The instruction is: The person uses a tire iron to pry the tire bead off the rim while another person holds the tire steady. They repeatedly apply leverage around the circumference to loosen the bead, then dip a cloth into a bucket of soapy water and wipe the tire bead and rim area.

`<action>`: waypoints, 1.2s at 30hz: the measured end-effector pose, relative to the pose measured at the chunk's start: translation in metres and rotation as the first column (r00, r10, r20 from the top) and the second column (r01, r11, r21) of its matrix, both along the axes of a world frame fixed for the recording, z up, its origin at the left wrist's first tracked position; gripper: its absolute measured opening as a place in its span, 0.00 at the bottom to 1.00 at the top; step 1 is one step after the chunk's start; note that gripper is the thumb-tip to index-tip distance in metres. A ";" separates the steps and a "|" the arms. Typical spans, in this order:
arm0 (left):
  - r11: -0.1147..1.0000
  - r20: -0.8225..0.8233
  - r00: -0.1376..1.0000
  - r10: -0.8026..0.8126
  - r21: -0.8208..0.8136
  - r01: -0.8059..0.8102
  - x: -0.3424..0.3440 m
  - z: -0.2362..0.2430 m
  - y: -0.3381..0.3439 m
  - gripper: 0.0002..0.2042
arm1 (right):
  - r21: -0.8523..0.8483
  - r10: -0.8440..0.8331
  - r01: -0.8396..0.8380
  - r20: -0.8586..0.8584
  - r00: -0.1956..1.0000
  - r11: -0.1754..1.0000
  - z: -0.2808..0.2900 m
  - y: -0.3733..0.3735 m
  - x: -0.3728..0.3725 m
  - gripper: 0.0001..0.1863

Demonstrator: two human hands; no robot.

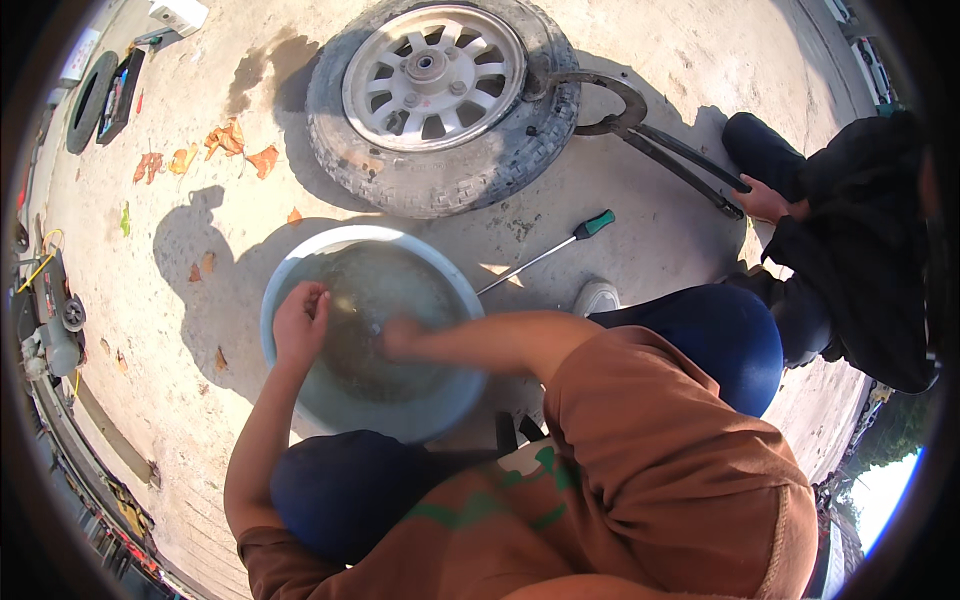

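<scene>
Basin (372,233), pale blue, with murky water (350,375): centre-left of frame. Left hand (302,325), over basin's left side: grip curled; whether it holds anything, cannot tell. Right hand (405,341), over basin's middle: blurred, grip cannot be told. Tyred wheel (428,66): top centre. Green-and-black-handled screwdriver (592,226): right of basin.

The left hand (300,325), fingers (321,305) loosely curled, and the right hand (402,340), motion-blurred, were both ahead of the left knee (340,488).
</scene>
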State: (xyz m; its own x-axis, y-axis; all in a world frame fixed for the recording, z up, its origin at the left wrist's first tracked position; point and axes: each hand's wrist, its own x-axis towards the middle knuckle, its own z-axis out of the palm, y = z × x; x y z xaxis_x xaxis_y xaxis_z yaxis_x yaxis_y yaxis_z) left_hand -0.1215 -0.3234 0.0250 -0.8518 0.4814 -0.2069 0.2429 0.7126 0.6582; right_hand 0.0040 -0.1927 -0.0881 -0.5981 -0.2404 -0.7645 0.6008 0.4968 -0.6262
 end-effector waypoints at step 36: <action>0.873 0.104 0.980 -0.172 -0.444 0.200 0.088 -0.082 0.031 0.19 | -0.459 -0.816 0.699 -0.114 0.567 0.549 0.249 0.394 -0.068 0.19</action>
State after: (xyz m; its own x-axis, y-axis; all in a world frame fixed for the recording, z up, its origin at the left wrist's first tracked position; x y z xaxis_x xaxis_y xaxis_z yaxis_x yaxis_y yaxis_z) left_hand -0.0336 -0.2921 -0.0574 -0.7349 0.4721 -0.4869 0.3707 0.8808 0.2946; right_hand -0.0641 0.2012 0.1612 -0.8408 0.2184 -0.4953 0.4139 -0.3305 -0.8482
